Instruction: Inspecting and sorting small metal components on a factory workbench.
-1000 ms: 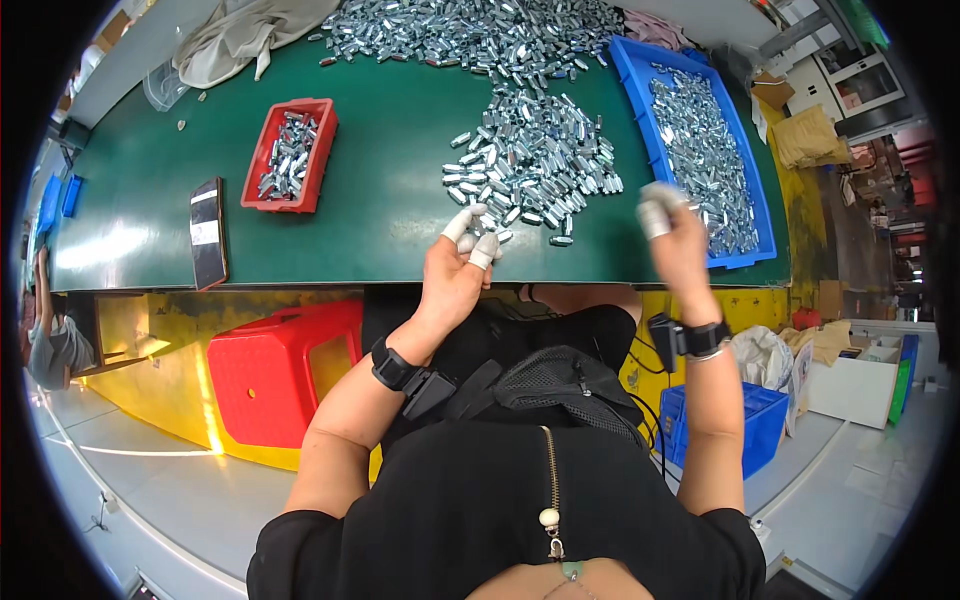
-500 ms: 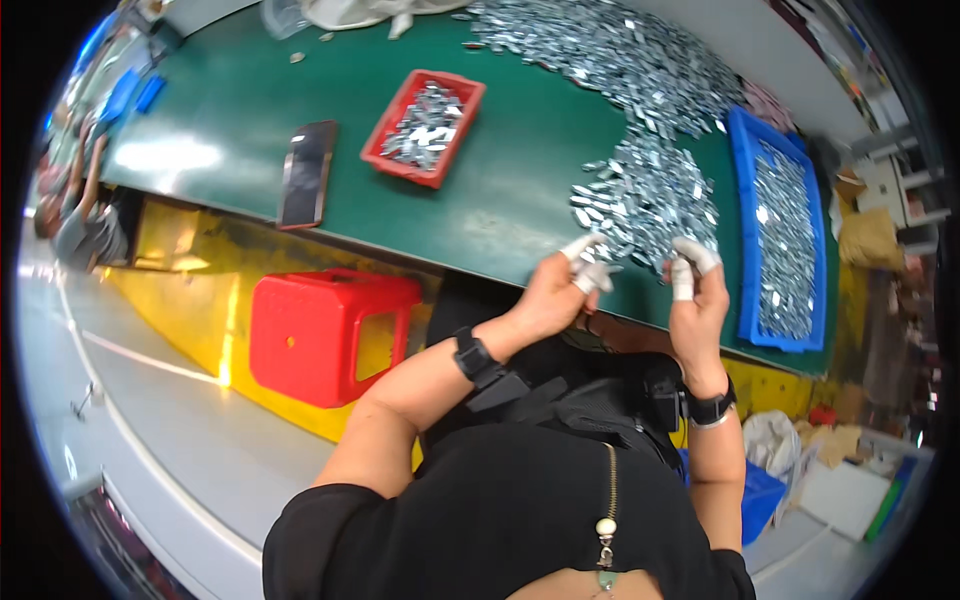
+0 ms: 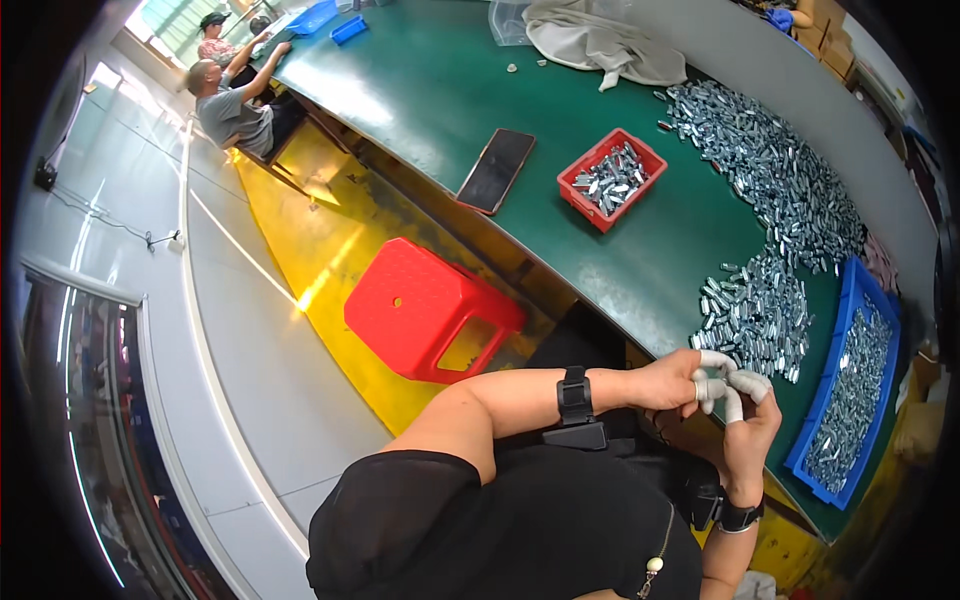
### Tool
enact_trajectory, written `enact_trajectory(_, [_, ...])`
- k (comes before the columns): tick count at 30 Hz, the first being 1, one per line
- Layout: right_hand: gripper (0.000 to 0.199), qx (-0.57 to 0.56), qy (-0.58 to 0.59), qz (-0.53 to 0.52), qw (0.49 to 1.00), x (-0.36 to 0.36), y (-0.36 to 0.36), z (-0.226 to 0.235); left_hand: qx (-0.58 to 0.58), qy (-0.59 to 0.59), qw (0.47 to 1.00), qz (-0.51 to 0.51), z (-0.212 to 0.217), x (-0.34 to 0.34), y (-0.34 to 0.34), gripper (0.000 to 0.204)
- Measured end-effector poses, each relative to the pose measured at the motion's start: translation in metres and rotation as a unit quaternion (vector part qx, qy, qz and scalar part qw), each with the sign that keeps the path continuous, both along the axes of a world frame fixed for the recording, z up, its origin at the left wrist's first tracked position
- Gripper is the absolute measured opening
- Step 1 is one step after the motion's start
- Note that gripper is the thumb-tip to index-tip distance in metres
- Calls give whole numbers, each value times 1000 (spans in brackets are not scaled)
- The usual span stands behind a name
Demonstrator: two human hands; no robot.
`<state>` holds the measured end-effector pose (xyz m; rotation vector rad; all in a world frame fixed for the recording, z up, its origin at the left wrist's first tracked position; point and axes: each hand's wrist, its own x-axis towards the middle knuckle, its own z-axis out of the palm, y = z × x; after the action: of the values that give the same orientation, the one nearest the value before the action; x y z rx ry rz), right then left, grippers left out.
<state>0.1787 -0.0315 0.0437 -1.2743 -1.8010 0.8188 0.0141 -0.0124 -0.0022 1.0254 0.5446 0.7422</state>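
At the table's front edge, my left hand [image 3: 674, 384] and my right hand [image 3: 753, 432] meet fingertip to fingertip. White covers wrap the thumbs and fingertips I can see. Both hands are closed in a pinch, and whatever sits between the fingers is too small or hidden to make out. Just beyond them lies a small heap of shiny metal pieces [image 3: 755, 312], joined to a larger pile [image 3: 775, 165] that stretches along the back. A blue tray [image 3: 800, 462] to the right of my hands holds many smaller silvery parts.
A red basket [image 3: 584, 207] of metal pieces and a dark phone [image 3: 497, 170] are on the green table [image 3: 590, 265]. Whitish cloth [image 3: 600, 45] lies at the back. A red stool [image 3: 405, 310] stands left of me. Two people [image 3: 235, 110] sit at the far left.
My view has swung to the left, so the table things appear farther right. My hands, apart before, have come together at the fingertips.
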Motion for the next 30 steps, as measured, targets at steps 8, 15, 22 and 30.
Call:
enact_trajectory(8, [16,-9,17,1,1000,13,-10,9,15,-5,1000,-11,9,9,-11,47])
enact_trajectory(15, [5,-85,96,-49,991,15,-6,-5,119,5,991,61,14,15,-9,55])
enact_trajectory(22, [12,-95,94,-31,991,3,-2,-17,200,74,971,107,12,2,-7,55])
enact_trajectory(30, [10,-84,81,25,993,-13,1,-21,118,111,986,41,17,-28,-4,49])
